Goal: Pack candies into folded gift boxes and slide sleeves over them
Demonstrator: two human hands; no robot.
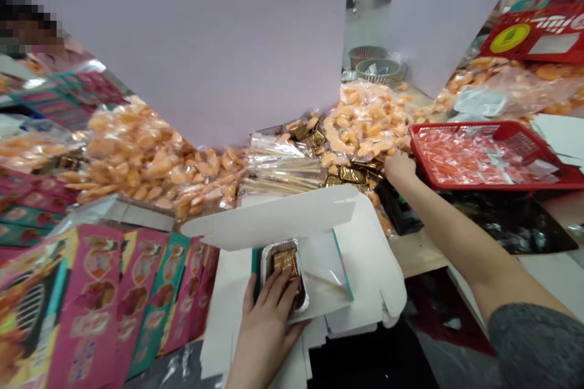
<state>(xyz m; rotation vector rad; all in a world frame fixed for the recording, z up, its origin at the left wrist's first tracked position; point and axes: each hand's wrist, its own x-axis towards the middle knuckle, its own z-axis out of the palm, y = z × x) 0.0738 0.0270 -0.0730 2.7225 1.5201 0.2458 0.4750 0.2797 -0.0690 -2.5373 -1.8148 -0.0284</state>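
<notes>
My left hand (pixel 270 316) lies over a foil tray (pixel 266 261), its fingers stretched out on a gold-wrapped packet (pixel 285 258) inside. The tray sits in an opened white cardboard box (pixel 374 249), beside a clear plastic sleeve (pixel 322 264) with a thin stick in it. My right hand (pixel 400 169) is reached forward at the edge of the pile, fingers curled downward and partly hidden. Near its fingertips are several gold packets (pixel 353 175) and a black tray (pixel 398 209). Whatever it may hold does not show.
Wrapped orange pieces (pixel 369 118) are heaped ahead and to the left. Bagged wooden sticks (pixel 283 164) lie behind the box. A red basket (pixel 495 185) of small red-and-clear sachets stands right. Printed pink and teal boxes (pixel 98 292) line the left. A tall pale panel (pixel 228 42) rises behind.
</notes>
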